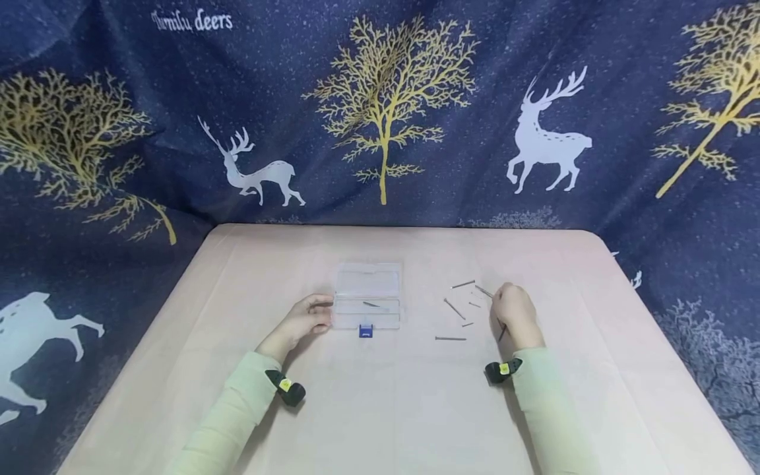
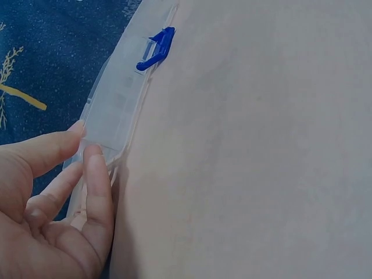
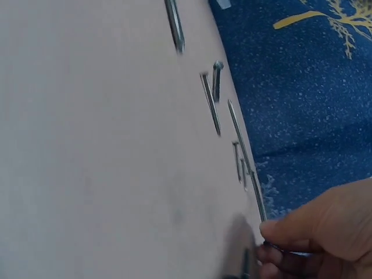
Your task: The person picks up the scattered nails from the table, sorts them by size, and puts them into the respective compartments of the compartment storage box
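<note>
A clear plastic box (image 1: 366,321) with a blue latch (image 1: 365,331) lies with its lid (image 1: 368,280) folded back. One small nail (image 1: 371,304) is visible inside it. My left hand (image 1: 306,316) holds the box by its left side, thumb and fingertips at the edge in the left wrist view. To the right of the box, my right hand (image 1: 514,308) pinches a long nail (image 3: 258,197) between thumb and fingers. Its far end sticks out past the fingertips. A dark shaft (image 1: 502,332) shows beneath that hand, partly hidden.
Several loose nails lie between box and right hand, among them a long nail (image 1: 454,308), another nail (image 1: 450,338) nearer me and a short nail (image 1: 468,324). A pale cloth covers the table (image 1: 392,409). A dark blue curtain (image 1: 415,185) with deer and trees hangs behind.
</note>
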`<state>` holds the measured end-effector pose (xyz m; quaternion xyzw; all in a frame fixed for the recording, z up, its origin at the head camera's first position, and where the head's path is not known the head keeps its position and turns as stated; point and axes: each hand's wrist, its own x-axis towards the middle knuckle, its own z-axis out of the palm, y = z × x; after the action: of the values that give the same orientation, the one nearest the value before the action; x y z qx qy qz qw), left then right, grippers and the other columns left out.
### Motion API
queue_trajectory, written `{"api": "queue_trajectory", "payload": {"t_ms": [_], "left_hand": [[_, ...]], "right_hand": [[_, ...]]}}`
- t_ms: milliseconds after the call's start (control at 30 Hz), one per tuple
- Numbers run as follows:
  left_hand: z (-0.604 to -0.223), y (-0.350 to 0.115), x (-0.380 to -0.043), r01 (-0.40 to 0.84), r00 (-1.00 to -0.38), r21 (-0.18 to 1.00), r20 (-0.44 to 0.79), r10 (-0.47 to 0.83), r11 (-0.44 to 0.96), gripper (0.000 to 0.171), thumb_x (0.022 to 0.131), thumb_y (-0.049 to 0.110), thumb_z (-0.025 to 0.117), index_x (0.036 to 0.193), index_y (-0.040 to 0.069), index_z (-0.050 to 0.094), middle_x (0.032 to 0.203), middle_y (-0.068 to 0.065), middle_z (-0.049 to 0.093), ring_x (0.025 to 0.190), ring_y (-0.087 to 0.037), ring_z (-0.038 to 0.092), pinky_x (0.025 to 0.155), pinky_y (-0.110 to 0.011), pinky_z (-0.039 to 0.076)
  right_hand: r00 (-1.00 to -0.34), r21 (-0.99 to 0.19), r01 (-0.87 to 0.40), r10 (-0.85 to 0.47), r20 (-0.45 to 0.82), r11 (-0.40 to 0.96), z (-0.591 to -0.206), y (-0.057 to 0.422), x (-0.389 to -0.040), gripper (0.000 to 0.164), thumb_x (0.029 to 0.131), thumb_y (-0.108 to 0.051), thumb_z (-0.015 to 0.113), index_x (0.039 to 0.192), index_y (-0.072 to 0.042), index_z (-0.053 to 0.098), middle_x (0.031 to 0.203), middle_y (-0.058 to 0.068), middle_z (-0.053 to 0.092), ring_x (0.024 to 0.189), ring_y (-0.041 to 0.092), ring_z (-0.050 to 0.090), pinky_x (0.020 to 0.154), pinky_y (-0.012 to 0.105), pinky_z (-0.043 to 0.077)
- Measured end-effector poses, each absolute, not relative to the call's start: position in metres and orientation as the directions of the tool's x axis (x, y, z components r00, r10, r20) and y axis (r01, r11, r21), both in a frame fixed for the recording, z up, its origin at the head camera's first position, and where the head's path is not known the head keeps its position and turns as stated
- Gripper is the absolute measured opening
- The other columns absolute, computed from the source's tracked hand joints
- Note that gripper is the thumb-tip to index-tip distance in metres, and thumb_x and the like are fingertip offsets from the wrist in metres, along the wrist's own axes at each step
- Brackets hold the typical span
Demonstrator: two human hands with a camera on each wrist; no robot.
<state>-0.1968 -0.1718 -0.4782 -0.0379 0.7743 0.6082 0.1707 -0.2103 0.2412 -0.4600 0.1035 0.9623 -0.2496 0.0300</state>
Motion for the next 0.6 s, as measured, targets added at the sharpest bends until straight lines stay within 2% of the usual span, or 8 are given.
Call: {"api": "queue_trajectory", "payload": {"t_ms": [167,300,400,533,600], "left_hand": [[-0.48,-0.172,-0.196,-0.273,-0.939,0.931,-0.313,0.145,0.244,0.051,0.085,-0.007,0.056,0.134,-0.007,0.043,0.102,-0.014,0.061,0.072,-0.008,0.058,0.065,-0.016,0.054],[-0.48,-0.173,-0.198,-0.263,-0.939,0.938,-0.303,0.165,0.225,0.051,0.085,-0.007,0.056,0.134,-0.009,0.042,0.099,-0.013,0.061,0.071,-0.007,0.058,0.063,-0.015,0.053],[-0.478,-0.174,-0.198,-0.262,-0.937,0.94,-0.302,0.173,0.218,0.05,0.086,-0.005,0.056,0.134,-0.009,0.042,0.099,-0.012,0.061,0.071,-0.006,0.058,0.063,-0.014,0.053],[-0.478,-0.173,-0.198,-0.27,-0.935,0.935,-0.311,0.167,0.23,0.051,0.086,-0.004,0.057,0.134,-0.008,0.042,0.1,-0.012,0.061,0.071,-0.007,0.058,0.063,-0.015,0.053],[-0.478,-0.173,-0.198,-0.281,-0.934,0.931,-0.321,0.155,0.235,0.05,0.085,-0.005,0.058,0.134,-0.006,0.044,0.1,-0.012,0.061,0.07,-0.007,0.058,0.063,-0.015,0.053]], "right_hand": [[-0.982,-0.562,0.186,0.178,-0.068,0.806,-0.454,0.244,-0.21,0.022,0.096,-0.008,0.038,0.094,0.006,0.054,0.088,0.023,0.059,0.075,0.029,0.058,0.054,0.03,0.051],[-0.977,-0.668,0.154,0.214,0.009,0.728,-0.45,0.243,-0.209,0.024,0.096,-0.011,0.043,0.103,0.007,0.057,0.099,0.025,0.062,0.087,0.034,0.062,0.067,0.033,0.055],[-0.97,-0.736,0.121,0.237,0.055,0.666,-0.445,0.24,-0.208,0.022,0.095,-0.01,0.049,0.104,0.007,0.059,0.101,0.026,0.065,0.09,0.033,0.064,0.071,0.028,0.057],[-0.97,-0.801,0.059,0.224,0.094,0.595,-0.44,0.232,-0.208,0.018,0.092,-0.006,0.055,0.1,0.008,0.062,0.097,0.027,0.066,0.075,0.017,0.064,0.063,0.012,0.052],[-0.974,-0.827,0.038,0.205,0.094,0.56,-0.437,0.227,-0.208,0.017,0.091,-0.004,0.056,0.099,0.01,0.062,0.095,0.027,0.066,0.069,0.008,0.059,0.06,0.009,0.051]]}}
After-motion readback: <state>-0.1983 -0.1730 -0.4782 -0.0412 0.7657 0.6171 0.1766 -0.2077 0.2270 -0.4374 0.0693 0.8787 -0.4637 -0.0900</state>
